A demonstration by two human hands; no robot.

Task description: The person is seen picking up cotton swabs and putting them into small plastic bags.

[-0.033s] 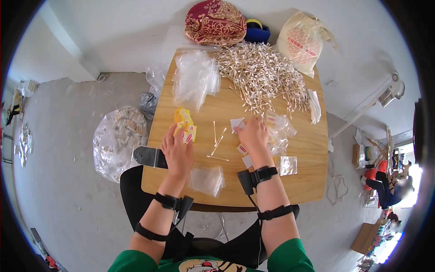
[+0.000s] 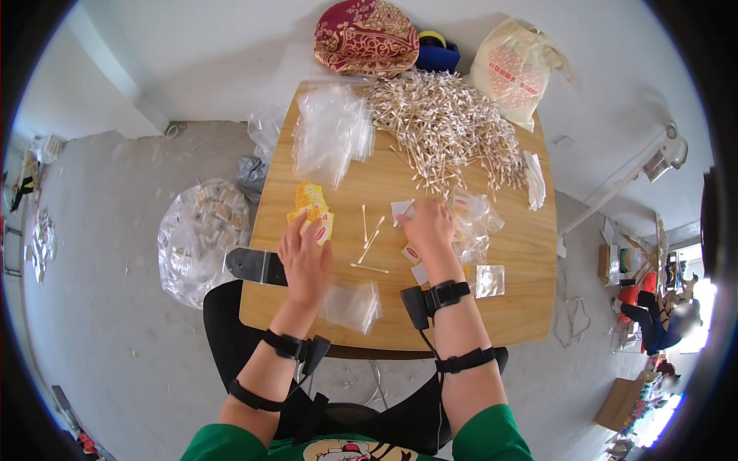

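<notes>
My left hand (image 2: 304,265) is open, its fingers spread at the near edge of a small pile of yellow printed cards (image 2: 310,197). My right hand (image 2: 430,230) is curled palm down over the right middle of the table; its fingertips are partly hidden, and what they hold, if anything, cannot be made out. A white card (image 2: 400,209) lies by its thumb. Another yellow-and-white card (image 2: 410,252) sits beside the hand. Between my hands lie several loose cotton swabs (image 2: 370,240). Small clear bags with cards (image 2: 477,215) are just right of my right hand.
A large heap of cotton swabs (image 2: 446,127) covers the far right of the wooden table (image 2: 369,300). Clear bags (image 2: 330,131) are stacked far left; smaller ones (image 2: 350,306) lie near the front edge. A black strap-like piece (image 2: 256,266) overhangs the left edge. A filled plastic sack (image 2: 201,242) stands on the floor.
My left hand has shifted slightly right and toward me over the yellow cards. The right hand stays in place.
</notes>
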